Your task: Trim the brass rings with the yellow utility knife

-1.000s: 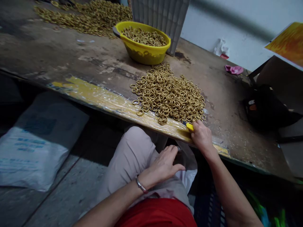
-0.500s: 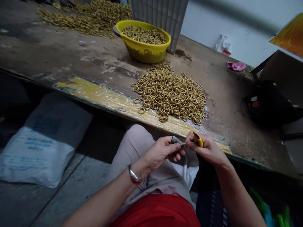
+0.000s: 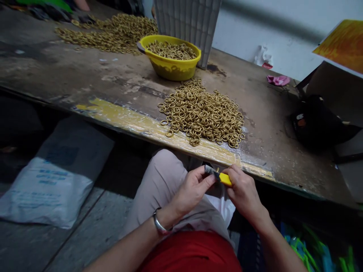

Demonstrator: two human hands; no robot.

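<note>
Over my lap, just off the table's front edge, my left hand (image 3: 193, 190) pinches a small brass-coloured ring (image 3: 217, 170), which shows partly above the fingertips. A grey cover wraps one fingertip of that hand. My right hand (image 3: 244, 190) is closed round a yellow cutter (image 3: 225, 179); its dark blade end meets the ring and the left fingertips. Beyond both hands lies a heap of brass-coloured rings (image 3: 204, 113) near the table edge. Behind the heap a yellow basin (image 3: 173, 68) holds more such rings.
On the table (image 3: 127, 81) a second ring pile (image 3: 113, 34) lies at the back left, beside a grey ribbed panel (image 3: 185, 28). A black bag (image 3: 319, 122) and pink cloth (image 3: 278, 80) are at the right. A white sack (image 3: 53, 181) rests on the floor.
My right hand has turned the cutter from pointing up and away to pointing left, its blade end now at the ring. The left hand keeps its pinch.
</note>
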